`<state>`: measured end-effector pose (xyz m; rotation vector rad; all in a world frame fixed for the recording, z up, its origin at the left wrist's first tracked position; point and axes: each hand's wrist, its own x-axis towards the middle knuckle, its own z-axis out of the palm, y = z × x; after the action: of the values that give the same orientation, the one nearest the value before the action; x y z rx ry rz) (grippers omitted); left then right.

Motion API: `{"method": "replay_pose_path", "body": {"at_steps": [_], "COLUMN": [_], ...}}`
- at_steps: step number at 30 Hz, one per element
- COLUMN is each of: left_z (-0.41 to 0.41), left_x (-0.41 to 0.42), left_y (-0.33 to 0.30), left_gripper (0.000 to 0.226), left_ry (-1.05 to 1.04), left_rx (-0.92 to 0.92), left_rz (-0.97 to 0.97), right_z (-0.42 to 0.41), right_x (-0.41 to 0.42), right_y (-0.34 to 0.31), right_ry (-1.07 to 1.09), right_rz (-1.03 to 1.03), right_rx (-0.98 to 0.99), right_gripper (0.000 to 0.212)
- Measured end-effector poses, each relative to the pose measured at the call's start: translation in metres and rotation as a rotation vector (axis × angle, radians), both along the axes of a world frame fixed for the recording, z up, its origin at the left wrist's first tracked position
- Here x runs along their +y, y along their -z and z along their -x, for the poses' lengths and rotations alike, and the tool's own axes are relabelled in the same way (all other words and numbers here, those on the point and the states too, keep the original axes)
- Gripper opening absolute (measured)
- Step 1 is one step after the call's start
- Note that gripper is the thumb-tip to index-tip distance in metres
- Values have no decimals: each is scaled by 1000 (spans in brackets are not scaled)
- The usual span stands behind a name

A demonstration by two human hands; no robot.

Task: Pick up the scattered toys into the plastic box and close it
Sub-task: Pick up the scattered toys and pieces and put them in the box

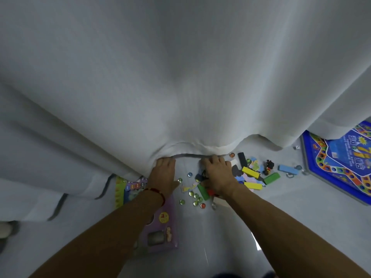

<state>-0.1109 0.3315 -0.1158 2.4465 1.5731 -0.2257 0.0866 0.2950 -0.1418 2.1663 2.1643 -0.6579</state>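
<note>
Fingertips (164,160) hidden beneath curtain (180,77)

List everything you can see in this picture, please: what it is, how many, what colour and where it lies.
curtain: one, white, hanging down to the floor across the upper view
game board: one, blue with coloured spots, far right, partly under the curtain
die: one, white, beside the board
wooden blocks: several, yellow, green, blue, black, right of the hands
glass marbles: about ten, mostly greenish, between the arms
toy figure: one, black and red, among the blocks
purple toy: one, under the left forearm
floor: grey, glossy
left hand: at the curtain hem
right hand: over the pile
</note>
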Motion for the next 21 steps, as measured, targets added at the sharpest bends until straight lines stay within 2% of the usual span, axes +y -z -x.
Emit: {"method": "replay_pose_path", "body": {"at_steps": [4,7,14,21], "left_z": [-3,-4,-1,-4], "left_x": [8,10,5,2], "left_y": [-3,0,9,6], "left_gripper": [75,70,36,35], "left_ry": [21,48,-35,-132], "left_rx": [111,159,0,-72], "left_rz": [-42,-45,-53,-11], "right_z": [-2,-1,-5,-6], "right_x": [1,-3,-2,1], "right_y": [0,2,3,-15], "right_ry": [18,-20,7,137], "right_rz": [9,-54,-107,-152], "right_rx": [6,13,187,387], "right_gripper": [65,54,29,25]}}
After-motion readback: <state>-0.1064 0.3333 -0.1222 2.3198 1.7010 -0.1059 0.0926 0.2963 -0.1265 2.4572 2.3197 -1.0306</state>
